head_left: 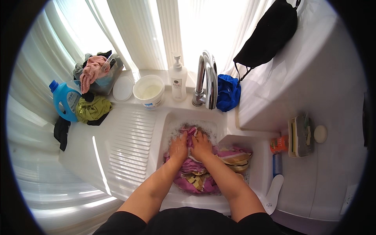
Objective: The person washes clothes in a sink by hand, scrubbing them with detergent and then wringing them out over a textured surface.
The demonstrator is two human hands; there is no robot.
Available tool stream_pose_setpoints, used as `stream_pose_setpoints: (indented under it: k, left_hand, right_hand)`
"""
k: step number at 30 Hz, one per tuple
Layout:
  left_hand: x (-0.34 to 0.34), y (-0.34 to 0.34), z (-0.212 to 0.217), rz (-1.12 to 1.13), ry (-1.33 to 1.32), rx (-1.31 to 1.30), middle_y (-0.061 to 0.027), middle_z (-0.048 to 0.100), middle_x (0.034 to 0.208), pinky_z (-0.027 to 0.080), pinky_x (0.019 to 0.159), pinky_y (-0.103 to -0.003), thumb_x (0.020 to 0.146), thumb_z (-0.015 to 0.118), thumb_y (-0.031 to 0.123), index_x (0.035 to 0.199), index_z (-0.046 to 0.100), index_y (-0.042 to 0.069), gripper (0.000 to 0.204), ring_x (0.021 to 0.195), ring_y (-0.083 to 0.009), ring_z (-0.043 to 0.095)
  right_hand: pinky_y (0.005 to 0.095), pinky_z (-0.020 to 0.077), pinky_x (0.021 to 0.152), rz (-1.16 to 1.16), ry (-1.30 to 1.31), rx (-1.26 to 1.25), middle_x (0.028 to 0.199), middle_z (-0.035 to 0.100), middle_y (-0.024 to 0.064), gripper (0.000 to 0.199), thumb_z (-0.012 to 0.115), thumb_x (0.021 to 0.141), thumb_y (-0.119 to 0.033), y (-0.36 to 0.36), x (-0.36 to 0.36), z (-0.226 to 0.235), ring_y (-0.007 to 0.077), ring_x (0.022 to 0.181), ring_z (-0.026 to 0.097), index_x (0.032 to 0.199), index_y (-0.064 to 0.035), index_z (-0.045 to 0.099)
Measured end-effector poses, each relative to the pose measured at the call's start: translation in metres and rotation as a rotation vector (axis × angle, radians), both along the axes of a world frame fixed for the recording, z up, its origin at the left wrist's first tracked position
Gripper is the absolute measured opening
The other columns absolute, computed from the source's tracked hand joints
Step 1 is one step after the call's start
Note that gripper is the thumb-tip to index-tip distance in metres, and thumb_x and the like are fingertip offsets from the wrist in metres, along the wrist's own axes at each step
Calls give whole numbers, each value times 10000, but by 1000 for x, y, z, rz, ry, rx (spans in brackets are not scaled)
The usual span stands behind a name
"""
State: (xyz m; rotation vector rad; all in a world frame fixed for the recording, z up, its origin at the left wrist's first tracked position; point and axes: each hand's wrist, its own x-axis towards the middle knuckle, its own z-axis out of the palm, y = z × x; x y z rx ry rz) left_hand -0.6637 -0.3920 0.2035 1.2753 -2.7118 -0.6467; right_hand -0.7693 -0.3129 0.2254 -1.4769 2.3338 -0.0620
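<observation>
A pink and yellow patterned cloth (194,183) lies bunched and wet in the white sink (159,156), with soapy water and suds around it. Both hands are down in the sink, close together at the far part of the cloth. My left hand (179,148) has its fingers curled on a pink fold. Beside it, my right hand (201,146) grips the same bunched fold, its fingers bent over the fabric. A striped part of the cloth spreads to the right, below the sink's inner corner. Some fingertips are hidden in the folds.
Behind the sink stand a chrome faucet (211,84), a white pump bottle (178,80), a white tub (149,91) and a blue cloth (228,93). A ribbed washboard (131,145) lies left, near a blue detergent bottle (64,102) and piled clothes (94,72). A brush (277,164) rests right.
</observation>
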Motion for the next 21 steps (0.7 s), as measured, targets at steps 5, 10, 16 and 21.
stream_pose_setpoints:
  k: [5, 10, 16, 21]
  left_hand:
    - [-17, -17, -25, 56, -171, 410, -231, 637, 1125, 458, 939, -485, 890, 507, 97, 1376, 472, 127, 489, 1041, -407, 607]
    - [-40, -49, -49, -117, -508, 335, -164, 653, 1156, 462, 955, -463, 898, 532, 186, 1287, 580, 190, 392, 1083, -365, 611]
    - [-10, -64, 4, -72, -36, 372, -136, 652, 1190, 464, 961, -442, 880, 603, 246, 1185, 674, 188, 318, 1109, -317, 615]
    - [36, -45, 54, 291, 941, 1089, -92, 658, 1044, 526, 870, -334, 921, 548, 89, 1177, 601, 8, 274, 955, -219, 649]
  right_hand:
    - [469, 446, 993, -40, -199, 269, 1389, 470, 197, 460, 542, 866, -154, -24, -12, -17, 387, 1260, 477, 1311, -37, 540]
    - [429, 482, 958, -87, -218, 313, 1302, 560, 205, 426, 633, 812, -201, -33, -20, -35, 368, 1173, 568, 1212, -56, 625]
    - [463, 475, 936, -112, -261, -345, 1214, 507, 264, 595, 733, 729, -276, -12, -26, -42, 424, 1122, 536, 1242, -43, 541]
    - [472, 511, 852, -330, -231, -313, 1091, 609, 250, 598, 724, 715, -260, 12, -17, -17, 409, 1024, 602, 1245, -42, 552]
